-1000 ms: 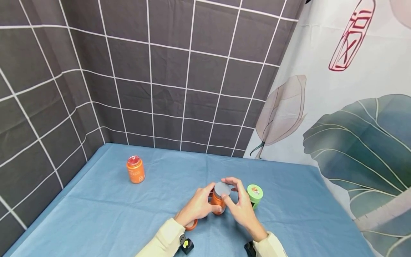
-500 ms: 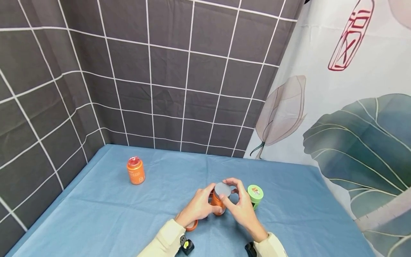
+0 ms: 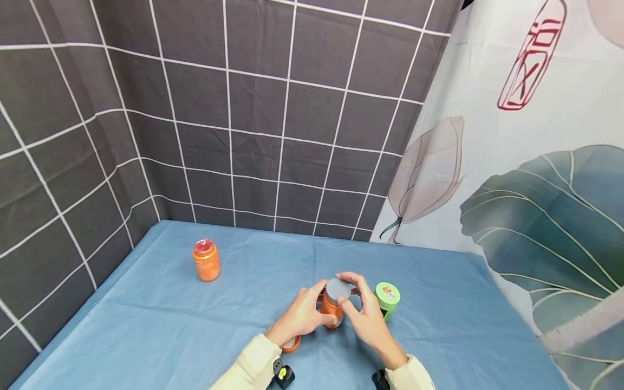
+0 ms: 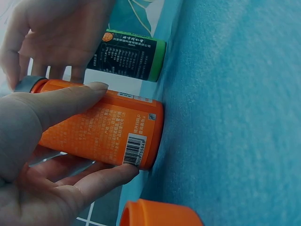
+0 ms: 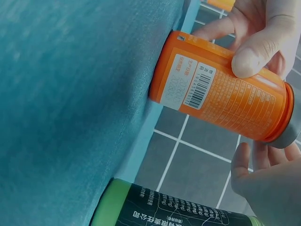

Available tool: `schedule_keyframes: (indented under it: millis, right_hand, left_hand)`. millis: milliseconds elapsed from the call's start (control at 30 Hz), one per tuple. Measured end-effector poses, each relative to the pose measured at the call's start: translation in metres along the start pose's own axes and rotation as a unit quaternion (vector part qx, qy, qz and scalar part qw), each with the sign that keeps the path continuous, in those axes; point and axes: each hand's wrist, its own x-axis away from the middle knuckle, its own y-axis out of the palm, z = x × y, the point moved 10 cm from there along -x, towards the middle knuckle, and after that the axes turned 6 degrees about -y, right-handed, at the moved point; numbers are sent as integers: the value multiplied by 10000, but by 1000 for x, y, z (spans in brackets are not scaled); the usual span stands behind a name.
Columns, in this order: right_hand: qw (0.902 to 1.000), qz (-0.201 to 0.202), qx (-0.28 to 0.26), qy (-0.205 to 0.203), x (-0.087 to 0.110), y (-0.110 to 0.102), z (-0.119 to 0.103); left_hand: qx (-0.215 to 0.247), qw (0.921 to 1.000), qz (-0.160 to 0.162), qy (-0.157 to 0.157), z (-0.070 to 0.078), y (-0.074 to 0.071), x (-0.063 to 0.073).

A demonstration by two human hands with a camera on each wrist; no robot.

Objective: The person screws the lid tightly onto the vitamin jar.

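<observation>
In the head view an orange bottle (image 3: 331, 311) with a grey lid (image 3: 338, 289) stands upright on the blue cloth. My left hand (image 3: 299, 314) grips its body, thumb along one side and fingers round the other. The right hand (image 3: 363, 311) holds the lid's rim between thumb and fingers. Printed text and a barcode show on the bottle (image 5: 221, 84) in the right wrist view, where its base meets the cloth. An orange lid (image 3: 291, 345) lies by my left wrist, partly hidden by it.
Just right of my right hand stands a jar with a green lid (image 3: 387, 293) and a dark label (image 4: 124, 55). Another orange bottle (image 3: 207, 264), its top uncovered and reddish, stands at the back left. A dark gridded curtain (image 3: 253, 146) hangs behind the table (image 3: 146, 325).
Both hands keep their places on the bottle and its grey lid. The right thumb and fingers shift only slightly at the lid's rim. The other things stay put.
</observation>
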Motion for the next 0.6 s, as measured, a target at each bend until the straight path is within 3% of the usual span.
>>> schedule_keyframes:
  millis: [300,600]
  right_hand:
    - [9998,-7,129,128,2,0,4]
    - [9988,251,206,379,3,-2,7]
  left_hand:
    - [-42,10000,-27,-74,-1,1,1]
    - [17,10000,-1,-6,-1,1,2]
